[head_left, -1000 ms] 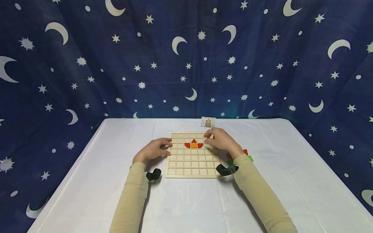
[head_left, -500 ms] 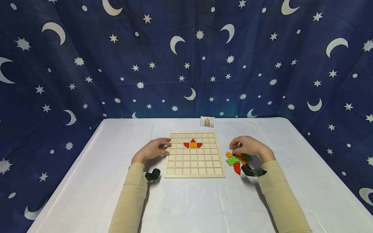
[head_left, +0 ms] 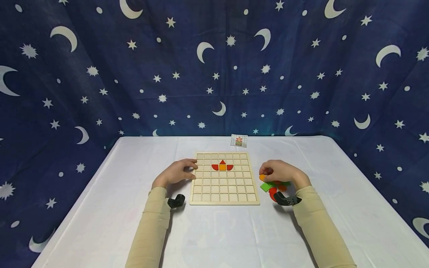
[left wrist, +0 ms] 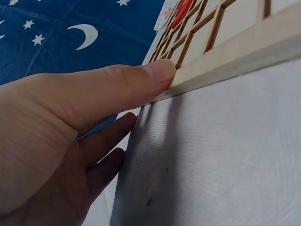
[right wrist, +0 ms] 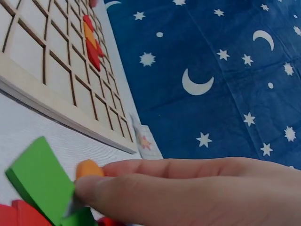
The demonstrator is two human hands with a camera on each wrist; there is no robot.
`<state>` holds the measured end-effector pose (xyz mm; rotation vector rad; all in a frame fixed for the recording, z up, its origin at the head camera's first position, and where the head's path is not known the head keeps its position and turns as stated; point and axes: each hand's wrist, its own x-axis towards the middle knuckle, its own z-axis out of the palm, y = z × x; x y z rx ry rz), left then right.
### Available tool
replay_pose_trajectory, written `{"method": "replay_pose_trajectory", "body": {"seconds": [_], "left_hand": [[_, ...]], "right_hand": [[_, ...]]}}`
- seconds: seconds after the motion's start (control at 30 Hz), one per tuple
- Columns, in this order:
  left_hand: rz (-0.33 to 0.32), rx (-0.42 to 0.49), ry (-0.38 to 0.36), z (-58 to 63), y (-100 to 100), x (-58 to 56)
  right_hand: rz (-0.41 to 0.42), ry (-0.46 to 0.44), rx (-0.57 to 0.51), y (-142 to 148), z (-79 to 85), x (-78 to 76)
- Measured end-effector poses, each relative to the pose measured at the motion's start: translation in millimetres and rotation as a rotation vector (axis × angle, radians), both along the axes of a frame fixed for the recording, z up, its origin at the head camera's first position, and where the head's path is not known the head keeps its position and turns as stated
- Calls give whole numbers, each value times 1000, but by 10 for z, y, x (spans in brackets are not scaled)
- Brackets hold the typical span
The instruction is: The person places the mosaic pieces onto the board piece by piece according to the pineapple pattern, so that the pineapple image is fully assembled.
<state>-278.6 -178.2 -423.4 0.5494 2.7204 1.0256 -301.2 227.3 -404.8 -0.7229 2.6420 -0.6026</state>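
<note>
Flat orange disc (right wrist: 88, 168), apparently wooden, pinched between thumb and forefinger of the right hand (head_left: 280, 171). Judged light, stiff, slightly slick; best held by its rim. Flat green pieces (head_left: 266, 187) lie beneath. Left hand (head_left: 175, 172), fingers loose, touches the pale wooden grid board (head_left: 224, 203). Versus 0.5 s earlier: right hand shifted leftward, onto disc; board pattern unchanged.

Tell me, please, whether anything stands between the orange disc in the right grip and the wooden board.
Nothing visible does: the orange disc, in the right grip, sits just right of the wooden board, with only white cloth showing between them. The green piece below it in the head view lies off the direct path.
</note>
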Motion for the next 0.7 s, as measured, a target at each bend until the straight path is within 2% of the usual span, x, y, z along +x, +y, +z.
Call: {"method": "replay_pose_trajectory", "body": {"seconds": [0.2, 0.43, 0.57, 0.7], "left_hand": [[-11, -22, 26, 21, -2, 9], [17, -13, -18, -1, 3, -18], [18, -9, -23, -10, 8, -19], [15, -10, -15, -3, 9, -15]], "right_hand": [[12, 66, -5, -63, -16, -21], [-21, 107, -10, -148, -11, -57], [-57, 147, -66, -329, 0, -69], [-35, 160, -128, -579, -22, -47]]}}
